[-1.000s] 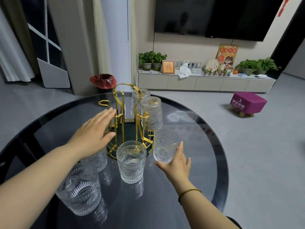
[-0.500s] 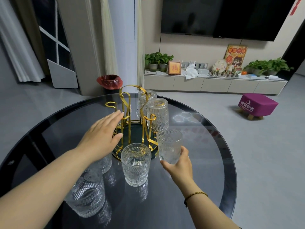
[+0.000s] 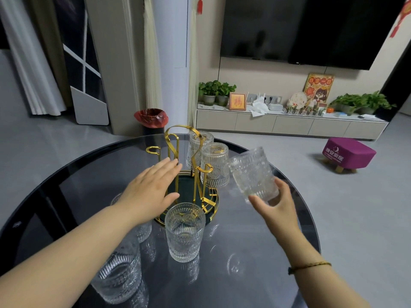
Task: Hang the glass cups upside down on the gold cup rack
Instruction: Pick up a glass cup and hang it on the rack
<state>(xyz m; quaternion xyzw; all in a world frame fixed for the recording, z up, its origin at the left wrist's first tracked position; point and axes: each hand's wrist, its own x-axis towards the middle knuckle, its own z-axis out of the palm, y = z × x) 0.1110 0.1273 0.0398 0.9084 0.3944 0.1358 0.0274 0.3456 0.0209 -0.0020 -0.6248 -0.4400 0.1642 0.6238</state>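
Observation:
The gold cup rack (image 3: 195,174) stands on a dark round tray at the middle of the glass table. Two embossed glass cups hang upside down on its right side: one in front (image 3: 214,168), one behind (image 3: 198,143). My right hand (image 3: 274,206) grips a third glass cup (image 3: 253,174) by its base, lifted and tilted, to the right of the rack. My left hand (image 3: 151,192) rests flat, fingers apart, against the rack's left side. An upright cup (image 3: 184,232) stands in front of the rack. Two more cups (image 3: 120,274) sit under my left forearm, partly hidden.
The round dark glass table (image 3: 278,241) has its edge close on the right. Beyond it are a bin with a red bag (image 3: 151,118), a low TV cabinet with plants (image 3: 289,123) and a purple stool (image 3: 349,153) on the grey floor.
My right hand took hold of the cup that stood right of the rack, lifted it off the table and tilted it. My left hand stayed at the rack.

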